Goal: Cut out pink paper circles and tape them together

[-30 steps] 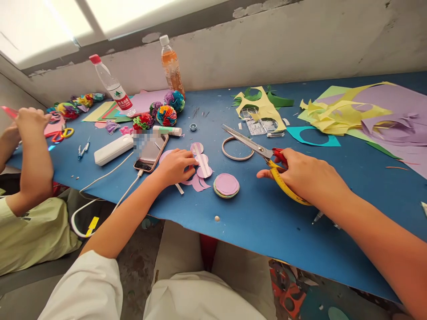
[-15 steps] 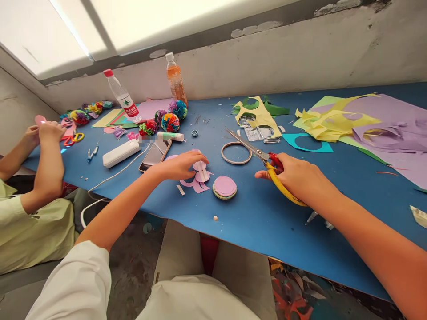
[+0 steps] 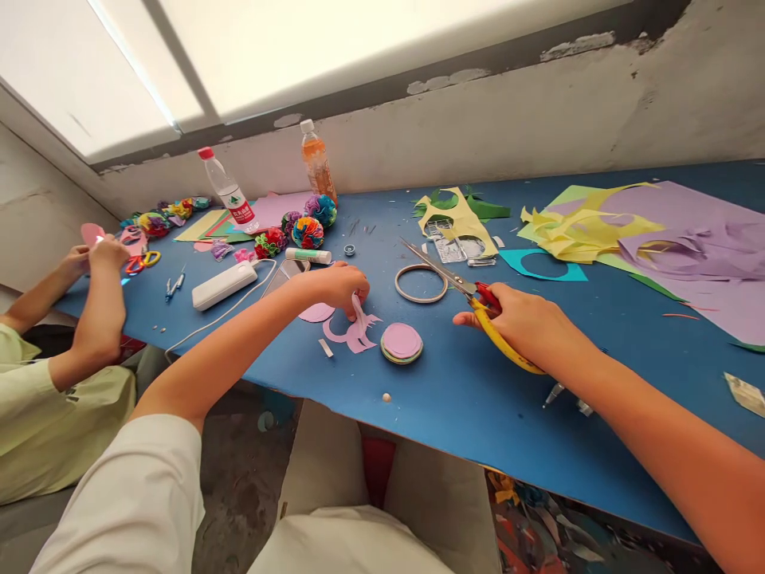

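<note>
My left hand pinches a small folded piece of pink paper just above the table. Under it lie curved pink paper scraps, and a pink paper disc shows partly beneath my wrist. To the right sits a stack of round paper discs with a pink one on top. My right hand grips a pair of scissors by the red and yellow handles; the blades look partly apart and point away to the left. A ring lies beside the blades.
Cut paper sheets spread over the table's right side. A phone, power bank, glue stick, paper pompoms and two bottles stand or lie at back left. A co-worker's hands hold pink paper at far left.
My left hand has closed on the pink paper piece and lifted it off the scraps, folding it. My right hand still holds the scissors in nearly the same place. The view has tilted slightly.
</note>
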A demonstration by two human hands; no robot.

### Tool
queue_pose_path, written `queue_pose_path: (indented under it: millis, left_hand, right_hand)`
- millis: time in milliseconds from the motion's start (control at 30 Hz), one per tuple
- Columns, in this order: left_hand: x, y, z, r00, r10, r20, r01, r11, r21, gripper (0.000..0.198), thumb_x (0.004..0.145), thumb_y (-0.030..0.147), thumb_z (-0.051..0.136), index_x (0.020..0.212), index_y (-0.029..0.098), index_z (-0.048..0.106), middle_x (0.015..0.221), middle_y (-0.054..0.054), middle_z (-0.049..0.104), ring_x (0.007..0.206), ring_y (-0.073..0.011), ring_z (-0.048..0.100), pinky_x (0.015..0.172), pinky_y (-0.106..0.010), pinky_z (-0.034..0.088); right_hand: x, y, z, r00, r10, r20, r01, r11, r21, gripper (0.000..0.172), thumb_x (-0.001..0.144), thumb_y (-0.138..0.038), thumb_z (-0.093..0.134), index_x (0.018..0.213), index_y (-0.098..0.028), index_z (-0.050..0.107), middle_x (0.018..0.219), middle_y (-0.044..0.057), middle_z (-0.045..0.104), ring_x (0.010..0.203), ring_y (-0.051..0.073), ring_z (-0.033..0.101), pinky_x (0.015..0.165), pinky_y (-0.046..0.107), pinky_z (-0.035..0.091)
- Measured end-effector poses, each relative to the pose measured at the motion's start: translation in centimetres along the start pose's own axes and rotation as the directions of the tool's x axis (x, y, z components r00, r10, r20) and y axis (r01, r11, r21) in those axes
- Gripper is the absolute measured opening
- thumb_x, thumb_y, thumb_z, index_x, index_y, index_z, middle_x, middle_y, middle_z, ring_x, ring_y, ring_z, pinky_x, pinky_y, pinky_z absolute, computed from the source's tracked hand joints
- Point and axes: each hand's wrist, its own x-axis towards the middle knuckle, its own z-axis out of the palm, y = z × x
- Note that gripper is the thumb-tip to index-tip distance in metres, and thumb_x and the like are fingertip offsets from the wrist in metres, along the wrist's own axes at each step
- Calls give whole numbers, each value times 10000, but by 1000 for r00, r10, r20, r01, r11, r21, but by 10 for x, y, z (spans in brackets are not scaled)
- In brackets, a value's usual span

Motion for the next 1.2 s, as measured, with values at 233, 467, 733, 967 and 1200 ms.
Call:
queue_pose_path:
  millis: [233,467,733,967,1200]
  left_hand:
    - [-19,17,-6,766,49,-641,-146,984,-100,206,881,224,533,902,224,738,972,-51,694,714,-120,602,678,-263,454]
    - [-10,65,15,183,91,-979,-150,987,64,297,936,215,434,907,257,727,893,-26,674,652,-67,574,575,-185,483]
    - [-13,88,25,242,145,-959,-175,979,104,350,817,541,529,883,260,728,738,-23,695,600,-121,583,573,-258,490]
    - [-16,79,10,852,-34,-522,-410,578,-706,215,752,357,690,866,178,718,883,-48,732,839,-170,663,770,-299,543]
    - [-11,61,14,980,167,-104,-137,198,-971,141,687,271,744,706,138,701,635,10,661,575,-81,568,514,-190,433]
  right_hand:
    - [-3,-1,-7,997,19,-75,8,939,343,554,636,-790,528,704,-249,429,576,6,513,527,194,497,521,320,373]
    - [-27,-21,-11,986,-166,9,63,423,904,594,524,-692,737,727,-219,442,495,-63,512,352,65,357,368,237,273]
    - [-34,-18,-17,972,-204,-115,182,346,921,446,635,-487,769,639,-217,415,479,-89,398,402,58,326,397,239,246]
    - [-36,-15,-19,909,-337,246,11,609,793,351,647,-436,732,677,-201,473,585,-55,457,521,92,407,463,243,318]
    - [-41,-28,-14,950,-239,202,-14,611,791,411,587,-452,777,698,-211,463,577,-63,467,508,98,441,458,246,348]
